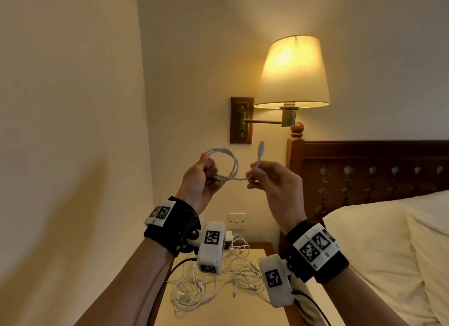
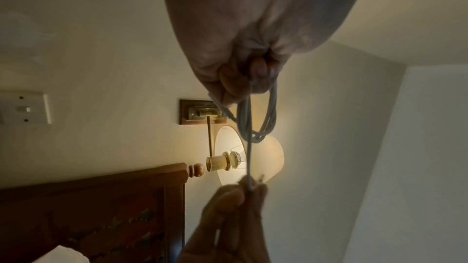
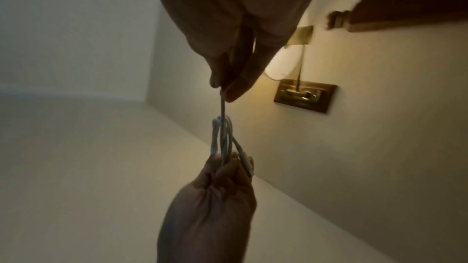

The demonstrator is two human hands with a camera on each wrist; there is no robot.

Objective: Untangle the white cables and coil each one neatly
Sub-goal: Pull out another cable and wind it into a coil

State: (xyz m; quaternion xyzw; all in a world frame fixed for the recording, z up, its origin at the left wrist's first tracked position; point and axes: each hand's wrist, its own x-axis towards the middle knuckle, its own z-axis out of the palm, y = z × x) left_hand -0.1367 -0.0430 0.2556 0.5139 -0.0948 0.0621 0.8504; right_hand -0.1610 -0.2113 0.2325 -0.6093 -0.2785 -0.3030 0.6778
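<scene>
Both hands are raised in front of the wall. My left hand [image 1: 202,174] grips a small coil of white cable [image 1: 227,159], several loops wide, seen again in the left wrist view as the coil [image 2: 266,119]. A short straight run leads from the coil to my right hand [image 1: 255,177], which pinches the free end between thumb and fingers; its connector [image 1: 261,147] sticks up above the fingers. In the right wrist view the right hand [image 3: 224,89] pinches the strand and the coil [image 3: 222,137] hangs toward the left hand. A tangled heap of white cables [image 1: 218,280] lies on the bedside table below.
The bedside table [image 1: 243,311] stands between the wall on the left and the bed pillow [image 1: 379,253] on the right. A lit wall lamp [image 1: 292,73] and its bracket [image 1: 241,119] hang just behind the hands. A wooden headboard [image 1: 364,170] and a wall switch [image 1: 237,220] are nearby.
</scene>
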